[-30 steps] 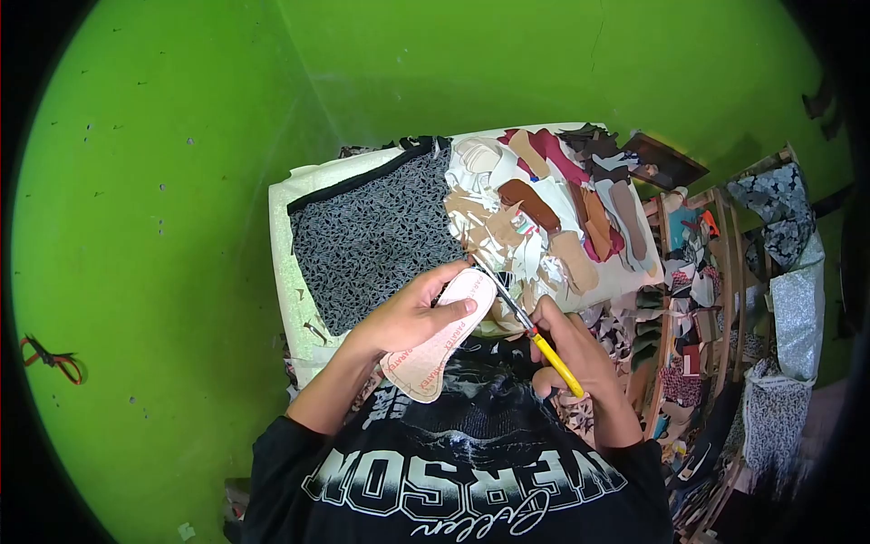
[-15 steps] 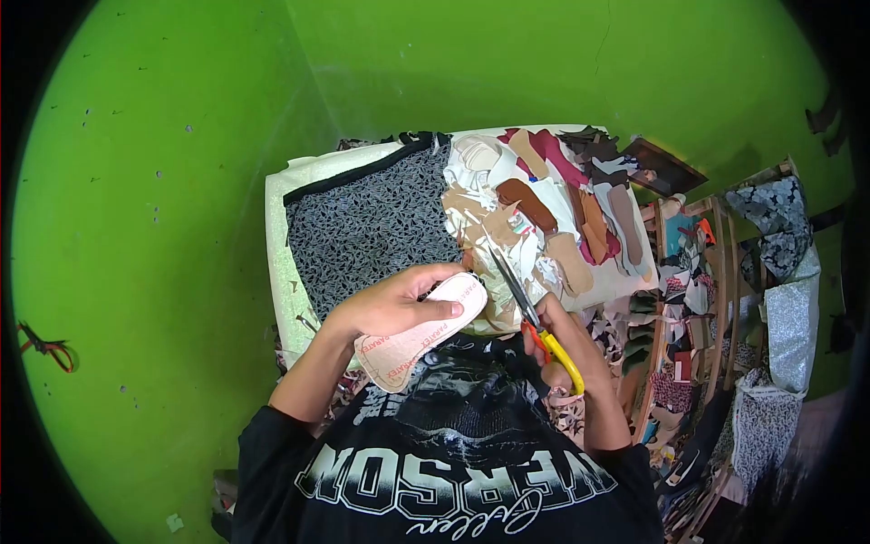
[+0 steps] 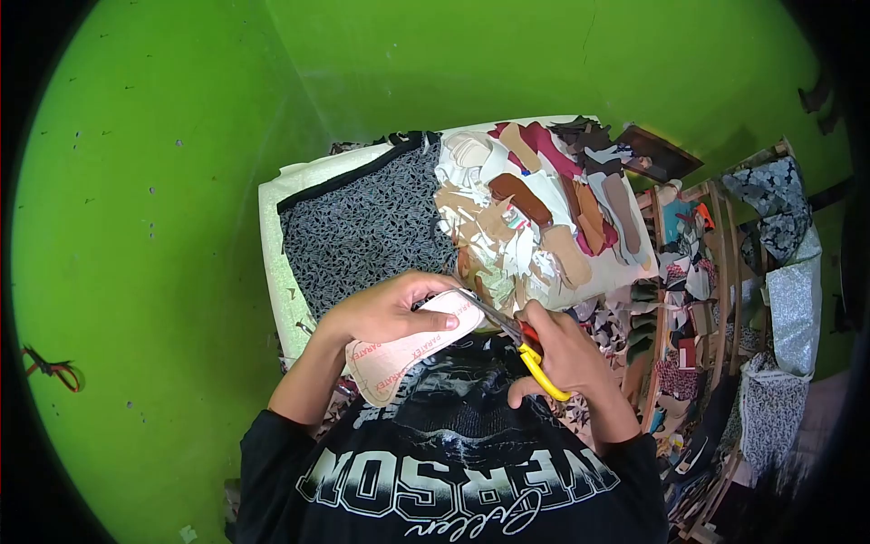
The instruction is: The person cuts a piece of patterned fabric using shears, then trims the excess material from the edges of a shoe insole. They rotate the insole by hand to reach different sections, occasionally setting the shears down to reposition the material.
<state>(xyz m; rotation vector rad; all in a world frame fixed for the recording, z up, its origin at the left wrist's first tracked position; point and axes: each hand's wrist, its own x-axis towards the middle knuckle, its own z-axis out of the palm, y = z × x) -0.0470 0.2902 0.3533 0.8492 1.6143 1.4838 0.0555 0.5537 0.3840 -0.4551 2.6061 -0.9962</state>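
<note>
My left hand point(image 3: 391, 308) grips a pale insole point(image 3: 394, 358) printed with red lettering, its thumb lying on the printed face. A drawn outline runs along the insole's lower end. In my right hand point(image 3: 566, 358) are scissors point(image 3: 541, 374) with yellow and red handles. Their blades point up and left and meet the insole's upper end near my left fingertips. Whether the blades are parted there is hard to make out. Behind my hands, pale cut scraps point(image 3: 498, 258) lie heaped on the table.
A black-and-grey patterned cloth point(image 3: 362, 227) covers the left of the table point(image 3: 270, 231). Brown insole shapes point(image 3: 519, 199) and dark red pieces lie at the right. A wooden rack point(image 3: 666, 299) stuffed with scraps stands farther right. Green walls point(image 3: 181, 272) rise behind.
The scissors have swung from pointing upward, apart from the insole, to lying across its upper end. My right hand has turned with them. My left hand still grips the insole.
</note>
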